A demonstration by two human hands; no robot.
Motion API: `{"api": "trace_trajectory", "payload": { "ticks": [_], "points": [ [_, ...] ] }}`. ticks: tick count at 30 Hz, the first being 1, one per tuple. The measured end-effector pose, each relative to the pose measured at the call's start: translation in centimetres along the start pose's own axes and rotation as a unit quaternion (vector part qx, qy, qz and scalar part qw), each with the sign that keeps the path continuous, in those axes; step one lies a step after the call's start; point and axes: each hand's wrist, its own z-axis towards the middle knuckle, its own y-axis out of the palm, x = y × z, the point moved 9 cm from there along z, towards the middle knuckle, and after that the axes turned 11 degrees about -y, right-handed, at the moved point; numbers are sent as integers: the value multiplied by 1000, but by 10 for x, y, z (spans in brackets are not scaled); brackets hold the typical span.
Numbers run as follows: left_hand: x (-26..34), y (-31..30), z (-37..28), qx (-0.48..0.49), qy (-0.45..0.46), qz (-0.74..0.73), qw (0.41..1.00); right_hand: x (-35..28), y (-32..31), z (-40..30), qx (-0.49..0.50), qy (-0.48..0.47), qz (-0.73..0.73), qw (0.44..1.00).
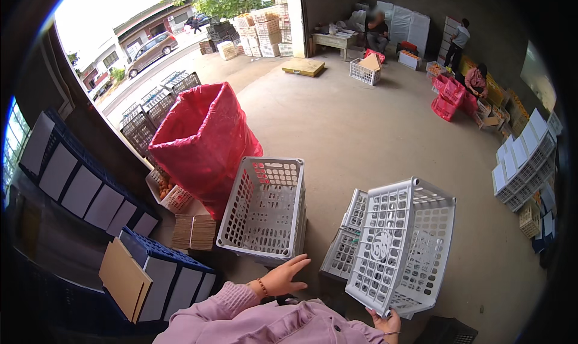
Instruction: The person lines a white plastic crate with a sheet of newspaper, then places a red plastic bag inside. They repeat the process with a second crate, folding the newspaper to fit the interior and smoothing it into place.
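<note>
My right hand (386,320) grips the lower rim corner of a light grey plastic crate (379,244), which is tilted on its side with its open top facing right. Behind it, more grey crates (341,253) stand stacked on the floor. With nothing in it and its fingers apart, my left hand (282,277) hovers beside the near edge of another stack of grey crates. The top crate (259,208) of that stack is upright and holds nothing that I can see.
A tall box lined with a red plastic bag (235,132) stands beyond the left stack. Bundled cardboard (194,232), a crate of orange fruit (167,189) and blue crates (176,281) are at left. People work among red bags (447,95) at far right; a yellow platform (303,67) lies ahead.
</note>
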Motion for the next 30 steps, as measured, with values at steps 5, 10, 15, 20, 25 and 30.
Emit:
{"api": "trace_trajectory", "payload": {
  "ticks": [5, 10, 15, 20, 25, 30],
  "points": [
    [51, -7, 25, -9, 163, -140, 977, 76, 137, -46, -167, -42, -194, 966],
    [32, -83, -11, 202, 142, -229, 942, 189, 236, -109, -273, -141, -269, 913],
    [-29, -201, -57, 197, 144, -430, 869, 309, 303, -166, -401, -116, -278, 865],
    [-61, -321, -86, 118, 128, -570, 803, 272, 234, -76, -208, -224, -493, 814],
    [-118, -326, -77, 74, 36, -594, 800, 231, 293, -100, -373, -108, 2, 921],
    [-146, -335, -45, 49, 9, -550, 834, 256, 374, -116, -399, -254, -405, 783]
  ]
}}
